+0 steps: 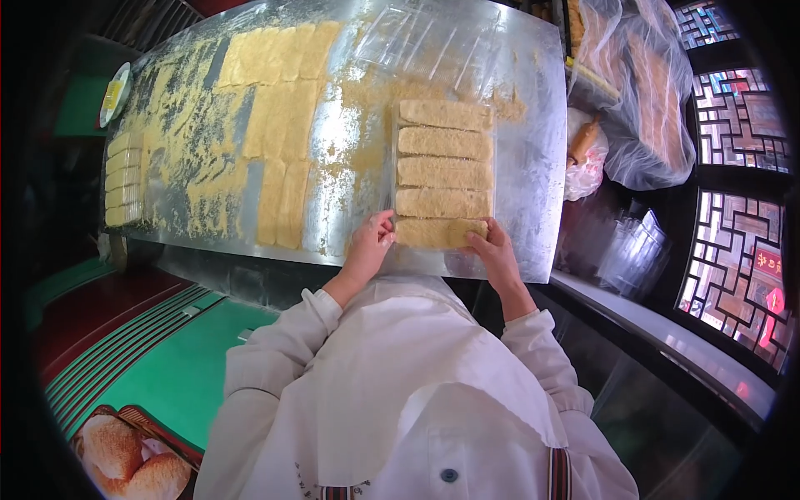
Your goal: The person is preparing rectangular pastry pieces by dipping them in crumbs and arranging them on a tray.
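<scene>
White apron (408,358) closest. Beyond, worktop (533,158) bearing clear tray (393,187) of crumb-coated strips (444,173), near its front edge. Right hand (498,252) pinching right end of nearest strip (425,233); left hand (367,250) half-curled at tray's corner, grip unclear.

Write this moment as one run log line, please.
left hand: by near left corner of clear plastic tray | right hand: at right end of nearest oblong tan strip | tray: five strips, on shiny metal table
</scene>
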{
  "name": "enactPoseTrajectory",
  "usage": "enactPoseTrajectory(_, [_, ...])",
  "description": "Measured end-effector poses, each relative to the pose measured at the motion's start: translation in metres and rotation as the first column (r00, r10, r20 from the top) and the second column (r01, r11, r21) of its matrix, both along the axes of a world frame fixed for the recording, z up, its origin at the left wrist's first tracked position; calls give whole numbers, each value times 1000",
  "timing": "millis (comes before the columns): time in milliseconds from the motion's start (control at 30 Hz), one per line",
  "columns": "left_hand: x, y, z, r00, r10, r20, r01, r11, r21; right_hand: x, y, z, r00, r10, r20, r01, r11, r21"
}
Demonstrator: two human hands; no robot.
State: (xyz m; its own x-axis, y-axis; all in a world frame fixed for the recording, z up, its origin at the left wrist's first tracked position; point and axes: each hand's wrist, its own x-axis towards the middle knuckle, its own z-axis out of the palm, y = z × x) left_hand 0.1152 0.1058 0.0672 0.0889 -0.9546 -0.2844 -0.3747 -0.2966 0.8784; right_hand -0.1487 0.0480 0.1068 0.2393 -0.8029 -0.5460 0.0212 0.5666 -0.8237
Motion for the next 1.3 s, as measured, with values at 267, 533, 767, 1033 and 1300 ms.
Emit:
enactPoseTrajectory(267, [0,18,27,881,-91,464,244,928,-281,-13,16,26,443,-206,-872,-605,650,-461])
enactPoseTrajectory(533, [-17,10,25,537,-584,609,780,619,-94,10,40,0,391,173,-904,-900,278,-336])
enactPoseTrajectory(767, [-18,9,23,476,-591,652,794,607,-28,-12,37,-17,406,104,-908,-867,356,-347])
enactPoseTrajectory(1033, [-18,11,25,486,-591,644,779,628,-11,-13,37,-19,465,-17,-885,-755,514,-407])
enactPoseTrajectory(1300, [-31,-41,43,675,-425,603,625,764,-161,-6,-10,-8,536,-116,-836,-699,495,-517])
